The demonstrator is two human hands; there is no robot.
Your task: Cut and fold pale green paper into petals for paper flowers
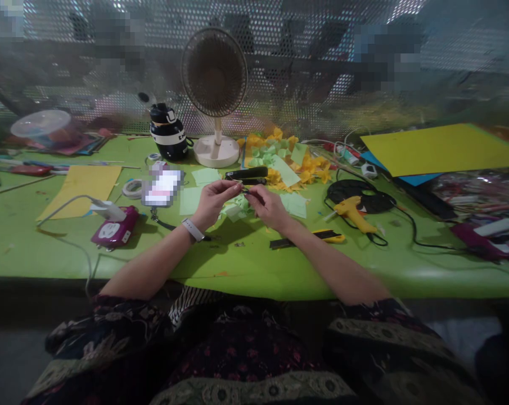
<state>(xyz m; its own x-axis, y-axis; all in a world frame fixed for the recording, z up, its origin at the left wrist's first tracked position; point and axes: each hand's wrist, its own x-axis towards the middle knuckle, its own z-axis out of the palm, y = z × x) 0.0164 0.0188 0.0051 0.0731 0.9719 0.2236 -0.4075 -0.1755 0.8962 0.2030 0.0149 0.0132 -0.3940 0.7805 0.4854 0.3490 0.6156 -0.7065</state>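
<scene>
My left hand (212, 201) and my right hand (268, 207) meet above the middle of the green table (233, 270). Both have fingers pinched together, with something small between the fingertips that I cannot make out; a dark bit shows at the right fingertips. Just beyond them lies a black stapler (246, 173). Under and around the hands are pale green paper pieces (294, 205), some crumpled or folded. A yellow and black box cutter (330, 236) rests partly hidden beneath my right forearm.
Behind stand a fan (217, 147) and a dark bottle (168, 135), beside a heap of orange paper shapes (319, 169). A yellow glue gun (356, 212) with its cord lies right. A lit phone (163, 188) and a purple power adapter (116, 228) are left.
</scene>
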